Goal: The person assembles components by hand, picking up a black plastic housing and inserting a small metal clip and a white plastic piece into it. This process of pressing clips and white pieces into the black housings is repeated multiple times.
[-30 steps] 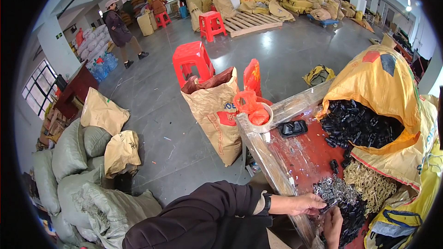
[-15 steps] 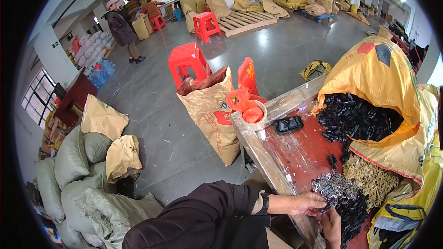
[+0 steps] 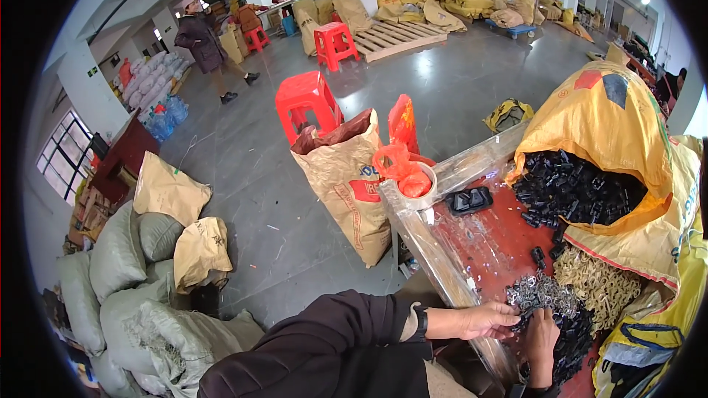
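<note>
My left hand (image 3: 488,320) comes in over the wooden table edge, its thumb and fingers closed on a small black plastic part that is mostly hidden. Close beside it, my right hand (image 3: 543,340) has its fingers bent together at the near edge of a pile of silver metal pieces (image 3: 544,292). Whether anything sits in those fingertips is too small to make out. A heap of black plastic parts (image 3: 574,346) lies right of my right hand. Behind it spreads a heap of brass-coloured metal pieces (image 3: 597,282).
A yellow woven sack (image 3: 601,114) lies on the red tabletop (image 3: 479,239), spilling black parts (image 3: 575,188). A black tray (image 3: 469,200) and a tape roll (image 3: 417,199) holding a red bag sit at the far corner. Beyond stand a paper sack (image 3: 346,195) and a red stool (image 3: 306,103).
My right hand has moved up and away from me to the silver pieces. My left hand stays nearly in place. In the background, a walking person has taken a step.
</note>
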The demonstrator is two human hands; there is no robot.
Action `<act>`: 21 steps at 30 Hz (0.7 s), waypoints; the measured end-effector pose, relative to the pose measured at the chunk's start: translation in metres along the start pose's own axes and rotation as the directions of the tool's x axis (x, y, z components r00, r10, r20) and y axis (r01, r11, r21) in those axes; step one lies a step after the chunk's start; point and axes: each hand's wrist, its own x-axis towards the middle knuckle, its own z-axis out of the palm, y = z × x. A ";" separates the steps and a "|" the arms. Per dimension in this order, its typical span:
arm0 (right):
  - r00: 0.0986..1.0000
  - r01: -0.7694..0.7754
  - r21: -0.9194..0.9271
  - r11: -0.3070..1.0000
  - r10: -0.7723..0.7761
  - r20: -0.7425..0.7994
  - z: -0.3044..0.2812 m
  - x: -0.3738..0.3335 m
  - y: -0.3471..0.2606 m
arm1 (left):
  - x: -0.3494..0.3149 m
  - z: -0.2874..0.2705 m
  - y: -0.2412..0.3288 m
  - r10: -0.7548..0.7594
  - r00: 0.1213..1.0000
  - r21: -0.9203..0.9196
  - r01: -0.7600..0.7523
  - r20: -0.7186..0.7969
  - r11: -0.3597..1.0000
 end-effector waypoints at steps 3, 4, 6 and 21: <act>0.999 -0.034 -0.015 0.999 0.034 0.009 0.003 0.001 0.001 | 0.001 -0.004 0.000 -0.021 1.000 -0.011 0.021 -0.002 1.000; 0.999 -0.052 -0.010 0.999 0.052 0.008 0.004 0.001 0.001 | 0.003 -0.004 -0.001 -0.025 1.000 -0.009 0.025 -0.003 1.000; 0.998 -0.069 -0.002 0.998 0.069 0.003 0.002 0.001 -0.002 | 0.002 -0.003 0.000 -0.027 1.000 0.000 0.027 -0.011 1.000; 0.999 -0.020 0.013 1.000 0.021 -0.032 0.001 0.006 0.001 | 0.007 -0.004 -0.002 -0.037 0.999 0.021 0.037 -0.011 0.999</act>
